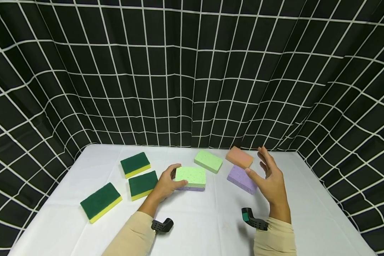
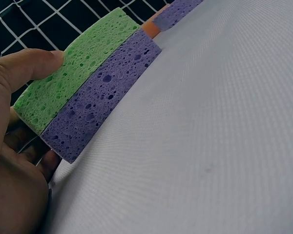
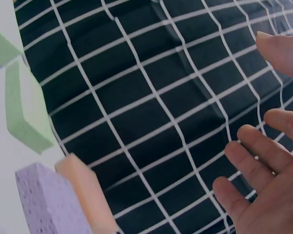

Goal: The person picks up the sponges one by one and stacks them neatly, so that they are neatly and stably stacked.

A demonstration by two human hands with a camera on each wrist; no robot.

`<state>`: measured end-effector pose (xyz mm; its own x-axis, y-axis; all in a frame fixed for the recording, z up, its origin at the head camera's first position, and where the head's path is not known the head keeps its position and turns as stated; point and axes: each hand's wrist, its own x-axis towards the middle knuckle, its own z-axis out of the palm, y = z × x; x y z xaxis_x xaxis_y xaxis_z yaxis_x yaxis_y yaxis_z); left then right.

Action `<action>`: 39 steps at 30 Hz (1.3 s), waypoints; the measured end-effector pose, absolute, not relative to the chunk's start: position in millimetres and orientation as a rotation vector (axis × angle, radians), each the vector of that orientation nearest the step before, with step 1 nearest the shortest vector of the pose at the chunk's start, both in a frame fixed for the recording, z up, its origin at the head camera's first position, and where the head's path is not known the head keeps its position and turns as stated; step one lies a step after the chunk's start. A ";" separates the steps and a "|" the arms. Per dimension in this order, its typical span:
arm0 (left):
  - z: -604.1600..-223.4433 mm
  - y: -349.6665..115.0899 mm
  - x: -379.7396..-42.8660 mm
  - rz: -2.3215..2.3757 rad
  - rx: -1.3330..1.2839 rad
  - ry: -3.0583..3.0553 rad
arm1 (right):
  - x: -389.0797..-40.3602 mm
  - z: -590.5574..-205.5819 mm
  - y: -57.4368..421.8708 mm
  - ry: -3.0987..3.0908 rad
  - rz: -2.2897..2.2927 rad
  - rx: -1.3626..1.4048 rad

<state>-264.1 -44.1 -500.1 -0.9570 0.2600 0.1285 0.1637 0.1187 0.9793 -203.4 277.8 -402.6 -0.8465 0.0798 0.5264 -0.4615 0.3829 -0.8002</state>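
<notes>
A light green sponge [image 1: 190,174] lies squarely on top of a purple sponge [image 2: 102,97], the two forming a stack at the middle of the table. My left hand [image 1: 168,183] holds this stack at its left end, the thumb pressed to the green sponge's near side and the fingers behind. In the left wrist view the purple sponge's lower edge is right at the tablecloth. Raised at the right, my right hand [image 1: 270,181] has its fingers spread and holds nothing. Nearest to it is a second purple sponge [image 1: 242,179], lying flat just left of the thumb.
Behind that purple sponge lies an orange sponge [image 1: 239,157], with another light green sponge [image 1: 208,161] to its left. On the left are three green-and-yellow scouring sponges [image 1: 100,202], spaced apart on the white tablecloth [image 1: 198,227]. A black gridded curtain [image 1: 192,78] surrounds the table's back and sides.
</notes>
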 end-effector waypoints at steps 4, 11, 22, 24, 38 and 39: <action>-508.9 -43.8 -269.0 2.003 0.417 2.300 | -194.8 -394.4 278.8 -2.181 1.421 0.231; -514.8 -45.1 -271.3 2.026 0.427 2.289 | -192.6 -398.7 283.5 -2.168 1.439 0.132; -515.6 -45.2 -272.7 2.027 0.446 2.280 | -216.1 -445.6 307.8 -2.267 1.470 -0.028; -515.9 -45.1 -272.6 2.027 0.451 2.281 | -220.7 -457.4 312.5 -2.285 1.475 -0.040; -516.8 -44.5 -272.4 2.031 0.437 2.290 | -228.3 -486.5 319.7 -2.477 1.497 -0.142; -516.7 -44.4 -272.5 2.028 0.437 2.297 | -228.6 -487.2 319.8 -2.501 1.497 -0.152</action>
<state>-272.5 -44.4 -516.7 -0.9590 0.2400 0.1504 0.1791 0.1022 0.9785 -228.6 319.8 -487.2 -0.9699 0.2016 0.1367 -0.0252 0.4750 -0.8796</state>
